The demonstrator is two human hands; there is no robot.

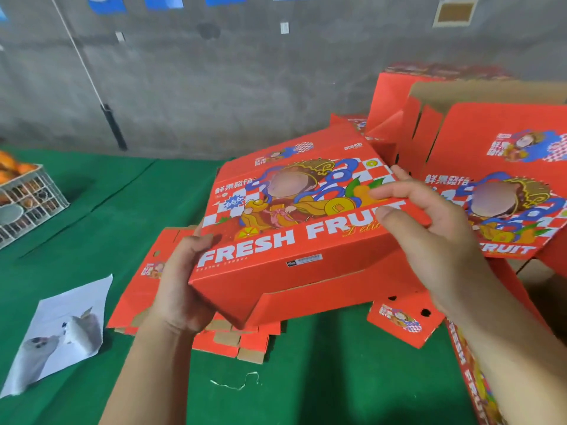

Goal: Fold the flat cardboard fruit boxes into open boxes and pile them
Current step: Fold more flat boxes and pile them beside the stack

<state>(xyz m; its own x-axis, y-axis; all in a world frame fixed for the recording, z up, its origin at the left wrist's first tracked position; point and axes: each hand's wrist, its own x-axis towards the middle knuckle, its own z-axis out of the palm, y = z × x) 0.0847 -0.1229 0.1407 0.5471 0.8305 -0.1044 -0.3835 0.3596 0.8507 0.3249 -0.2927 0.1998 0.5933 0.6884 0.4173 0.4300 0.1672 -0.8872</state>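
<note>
green table cloth [92, 210] under grey concrete wall [214, 87].

The held box [294, 228] sits between the left hand [181, 289] and the right hand [429, 237], above a stack of flat boxes [147, 289] on the table [322, 378]. Folded boxes [497, 148] stand behind and to the right. A paper sheet [61, 332] lies at near left; a crate [27, 204] sits at far left.
</note>
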